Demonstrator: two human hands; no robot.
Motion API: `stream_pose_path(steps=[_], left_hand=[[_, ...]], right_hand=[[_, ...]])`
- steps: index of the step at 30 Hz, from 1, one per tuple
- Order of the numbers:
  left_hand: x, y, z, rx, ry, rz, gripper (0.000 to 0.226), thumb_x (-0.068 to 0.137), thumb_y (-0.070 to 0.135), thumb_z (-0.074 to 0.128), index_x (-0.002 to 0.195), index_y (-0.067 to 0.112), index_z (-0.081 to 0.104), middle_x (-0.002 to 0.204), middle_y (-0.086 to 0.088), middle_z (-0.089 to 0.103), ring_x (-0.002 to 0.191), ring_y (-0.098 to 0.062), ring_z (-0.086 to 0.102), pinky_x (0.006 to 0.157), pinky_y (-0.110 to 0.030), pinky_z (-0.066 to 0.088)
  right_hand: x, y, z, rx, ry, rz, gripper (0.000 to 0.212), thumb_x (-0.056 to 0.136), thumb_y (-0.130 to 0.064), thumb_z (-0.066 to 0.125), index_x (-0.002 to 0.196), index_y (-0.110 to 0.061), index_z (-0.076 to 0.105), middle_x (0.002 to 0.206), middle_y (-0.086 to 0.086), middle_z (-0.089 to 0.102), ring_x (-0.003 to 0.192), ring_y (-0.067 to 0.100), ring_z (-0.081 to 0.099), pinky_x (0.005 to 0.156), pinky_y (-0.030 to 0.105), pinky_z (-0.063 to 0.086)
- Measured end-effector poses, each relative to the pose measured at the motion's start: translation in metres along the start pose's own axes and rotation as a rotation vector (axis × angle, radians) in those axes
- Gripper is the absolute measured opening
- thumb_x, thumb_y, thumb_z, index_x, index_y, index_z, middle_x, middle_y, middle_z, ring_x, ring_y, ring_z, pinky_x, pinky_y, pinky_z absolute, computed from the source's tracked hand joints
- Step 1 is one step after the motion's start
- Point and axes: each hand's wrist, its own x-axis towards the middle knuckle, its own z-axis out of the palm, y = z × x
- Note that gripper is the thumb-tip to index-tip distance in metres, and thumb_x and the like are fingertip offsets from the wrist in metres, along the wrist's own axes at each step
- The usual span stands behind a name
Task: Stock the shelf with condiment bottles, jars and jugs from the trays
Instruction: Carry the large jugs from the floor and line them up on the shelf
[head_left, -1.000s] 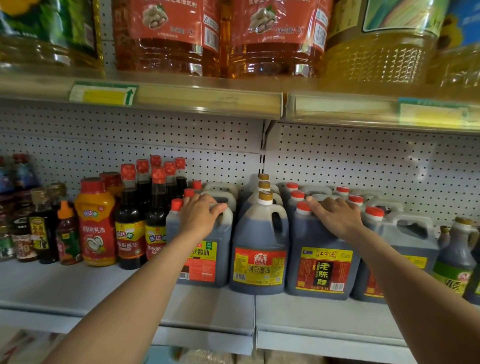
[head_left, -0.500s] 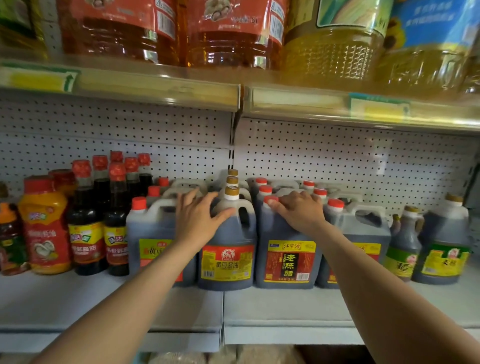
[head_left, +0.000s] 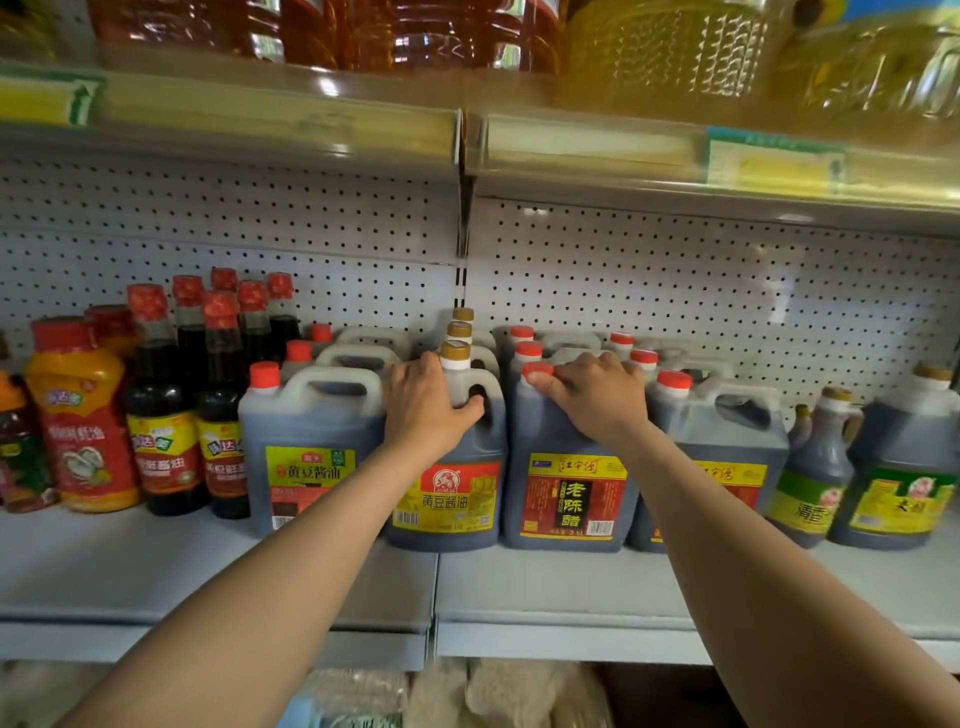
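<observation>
Several dark jugs stand in rows on the grey middle shelf (head_left: 545, 587). My left hand (head_left: 423, 402) grips the neck and handle of the gold-capped soy sauce jug (head_left: 447, 499) with the red and yellow label. My right hand (head_left: 597, 397) grips the handle of the red-capped vinegar jug (head_left: 569, 499), its fingers curled over the top beside the cap. Both jugs stand upright at the front of their rows. Left of them is a red-capped soy sauce jug (head_left: 306, 441).
Tall dark sauce bottles (head_left: 161, 415) and an orange oyster sauce bottle (head_left: 83, 415) fill the left of the shelf. Another vinegar jug (head_left: 727, 431) and gold-capped jugs (head_left: 898, 467) stand at the right. Big oil jugs (head_left: 660, 47) sit on the shelf above. Pegboard backs the shelf.
My left hand moved right from the red-capped soy sauce jug to the gold-capped one and closed on it. My right hand curled round the vinegar jug's handle. The camera shifted right.
</observation>
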Motion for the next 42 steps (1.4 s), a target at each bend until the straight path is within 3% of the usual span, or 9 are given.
stream_pose_path(steps=[8, 13, 18, 21, 26, 28, 31, 36, 42], left_hand=[[0.000, -0.002, 0.000, 0.024, -0.037, 0.001, 0.064, 0.082, 0.052, 0.070, 0.121, 0.007, 0.047, 0.126, -0.014, 0.056, 0.122, -0.033, 0.042, 0.096, -0.042, 0.038], [-0.011, 0.010, 0.000, 0.033, -0.013, -0.029, 0.072, 0.085, 0.051, 0.069, 0.131, 0.001, 0.042, 0.134, -0.018, 0.048, 0.126, -0.035, 0.040, 0.104, -0.039, 0.031], [-0.044, 0.020, 0.004, 0.029, -0.004, -0.083, 0.103, 0.090, 0.043, 0.066, 0.156, 0.004, -0.003, 0.165, -0.015, 0.003, 0.152, -0.028, 0.002, 0.123, -0.036, 0.005], [-0.072, 0.017, 0.000, 0.007, -0.088, -0.164, 0.103, 0.092, 0.048, 0.062, 0.157, 0.009, -0.009, 0.165, -0.012, -0.009, 0.153, -0.023, -0.007, 0.121, -0.033, 0.001], [-0.118, 0.009, -0.025, -0.069, -0.202, -0.284, 0.100, 0.088, 0.055, 0.064, 0.158, 0.014, 0.005, 0.165, -0.014, 0.007, 0.151, -0.032, 0.012, 0.120, -0.042, 0.018], [-0.130, -0.003, -0.037, -0.095, -0.194, -0.291, 0.097, 0.082, 0.059, 0.067, 0.156, 0.018, 0.019, 0.160, -0.014, 0.028, 0.144, -0.036, 0.031, 0.115, -0.048, 0.030], [-0.153, -0.017, -0.047, -0.136, -0.221, -0.273, 0.093, 0.071, 0.064, 0.072, 0.147, 0.024, 0.036, 0.143, -0.010, 0.051, 0.131, -0.035, 0.046, 0.105, -0.047, 0.041], [-0.224, -0.033, -0.056, -0.186, -0.372, -0.254, 0.100, 0.076, 0.047, 0.081, 0.155, 0.020, 0.026, 0.152, -0.016, 0.038, 0.138, -0.035, 0.037, 0.112, -0.042, 0.034], [-0.332, -0.084, -0.049, -0.240, -0.568, -0.301, 0.093, 0.075, 0.039, 0.084, 0.152, 0.023, 0.034, 0.151, -0.012, 0.041, 0.137, -0.030, 0.040, 0.112, -0.038, 0.035]], right_hand=[[-0.003, -0.002, -0.009, 0.004, -0.041, -0.015, 0.061, 0.094, -0.072, 0.032, 0.111, -0.030, 0.073, 0.117, 0.009, 0.066, 0.120, 0.034, 0.051, 0.098, 0.043, 0.033], [-0.006, -0.001, -0.010, -0.004, -0.045, -0.026, 0.060, 0.093, -0.073, 0.033, 0.113, -0.032, 0.073, 0.117, 0.008, 0.066, 0.119, 0.034, 0.051, 0.098, 0.044, 0.035], [-0.008, 0.000, -0.013, -0.027, -0.026, -0.043, 0.064, 0.096, -0.069, 0.031, 0.119, -0.024, 0.070, 0.121, 0.011, 0.065, 0.121, 0.036, 0.051, 0.099, 0.044, 0.036], [-0.013, 0.001, -0.007, -0.017, -0.019, -0.061, 0.064, 0.098, -0.067, 0.029, 0.135, -0.025, 0.059, 0.134, 0.011, 0.059, 0.127, 0.036, 0.047, 0.107, 0.046, 0.033], [-0.065, -0.009, -0.007, 0.281, -0.018, 0.010, 0.070, 0.098, -0.058, 0.045, 0.155, -0.020, 0.029, 0.160, 0.010, 0.028, 0.149, 0.030, 0.019, 0.120, 0.048, 0.017], [-0.095, -0.019, -0.010, 0.399, -0.051, 0.023, 0.071, 0.096, -0.056, 0.051, 0.155, -0.023, 0.029, 0.161, 0.008, 0.027, 0.149, 0.029, 0.019, 0.118, 0.048, 0.024], [-0.146, -0.033, -0.009, 0.347, -0.100, 0.006, 0.067, 0.092, -0.055, 0.059, 0.149, -0.025, 0.042, 0.159, 0.003, 0.034, 0.147, 0.029, 0.024, 0.116, 0.045, 0.027], [-0.244, -0.051, 0.001, 0.274, -0.275, 0.063, 0.066, 0.090, -0.058, 0.061, 0.148, -0.032, 0.044, 0.161, -0.001, 0.031, 0.148, 0.028, 0.022, 0.118, 0.046, 0.026], [-0.363, -0.084, 0.018, 0.234, -0.513, 0.162, 0.064, 0.089, -0.061, 0.060, 0.146, -0.040, 0.044, 0.161, -0.005, 0.031, 0.150, 0.025, 0.018, 0.118, 0.041, 0.021]])
